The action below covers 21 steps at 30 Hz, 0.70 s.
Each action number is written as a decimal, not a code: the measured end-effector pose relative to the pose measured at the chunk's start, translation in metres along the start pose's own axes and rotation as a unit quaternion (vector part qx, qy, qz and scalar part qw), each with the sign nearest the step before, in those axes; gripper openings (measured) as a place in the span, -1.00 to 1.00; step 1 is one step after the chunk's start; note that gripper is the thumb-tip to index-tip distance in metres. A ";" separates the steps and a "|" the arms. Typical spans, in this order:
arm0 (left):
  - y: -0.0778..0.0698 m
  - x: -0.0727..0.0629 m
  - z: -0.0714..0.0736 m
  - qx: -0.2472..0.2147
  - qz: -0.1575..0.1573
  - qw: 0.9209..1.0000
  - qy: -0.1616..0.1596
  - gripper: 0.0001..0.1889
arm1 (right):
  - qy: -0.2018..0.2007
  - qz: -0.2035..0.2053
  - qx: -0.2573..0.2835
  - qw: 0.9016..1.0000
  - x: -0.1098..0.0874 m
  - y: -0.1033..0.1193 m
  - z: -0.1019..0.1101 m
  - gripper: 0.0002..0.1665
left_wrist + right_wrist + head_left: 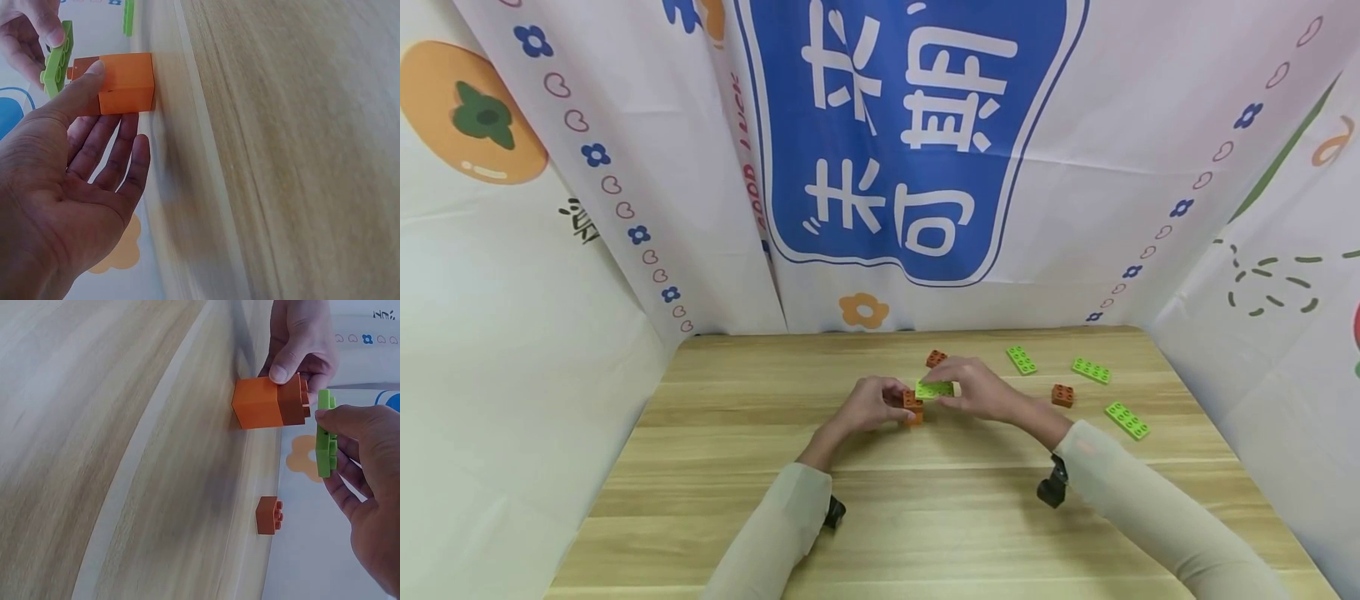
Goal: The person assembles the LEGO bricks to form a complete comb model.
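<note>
My left hand point(870, 405) grips a small upright stack on the table, its thumb on the near side. The stack has a bright orange block point(127, 82) at the bottom and a brown studded brick point(292, 403) on top. Between thumb and fingers, my right hand point(981, 392) pinches a flat lime-green brick point(933, 389), studs up. In the right wrist view, the green brick is held just above the brown brick's studs, with a narrow gap between them.
Behind the hands lies a brown brick point(936, 358). To the right another brown brick point(1062, 395) sits among three flat green bricks point(1021, 360), point(1091, 370), point(1127, 421). Printed white cloth point(1037, 292) hangs around the wooden table point(940, 533) at the back and sides.
</note>
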<state>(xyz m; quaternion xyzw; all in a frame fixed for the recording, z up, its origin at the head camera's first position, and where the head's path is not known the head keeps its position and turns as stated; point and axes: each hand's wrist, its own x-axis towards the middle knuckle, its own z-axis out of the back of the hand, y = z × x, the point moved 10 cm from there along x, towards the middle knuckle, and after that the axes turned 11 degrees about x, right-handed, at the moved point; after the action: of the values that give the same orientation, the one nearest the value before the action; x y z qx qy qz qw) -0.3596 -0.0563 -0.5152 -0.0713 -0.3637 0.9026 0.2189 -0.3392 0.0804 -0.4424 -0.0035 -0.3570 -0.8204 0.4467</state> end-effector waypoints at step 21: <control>0.001 0.001 -0.001 0.005 0.005 1.000 0.009 -0.73 | 0.036 0.009 -0.012 0.999 0.012 -0.001 -0.019 -0.61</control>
<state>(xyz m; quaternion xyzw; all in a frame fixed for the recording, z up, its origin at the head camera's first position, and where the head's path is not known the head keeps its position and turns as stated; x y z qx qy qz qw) -0.3601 -0.0560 -0.5169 -0.0798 -0.3566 0.9050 0.2180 -0.3404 0.0606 -0.4534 0.0171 -0.3310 -0.8199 0.4668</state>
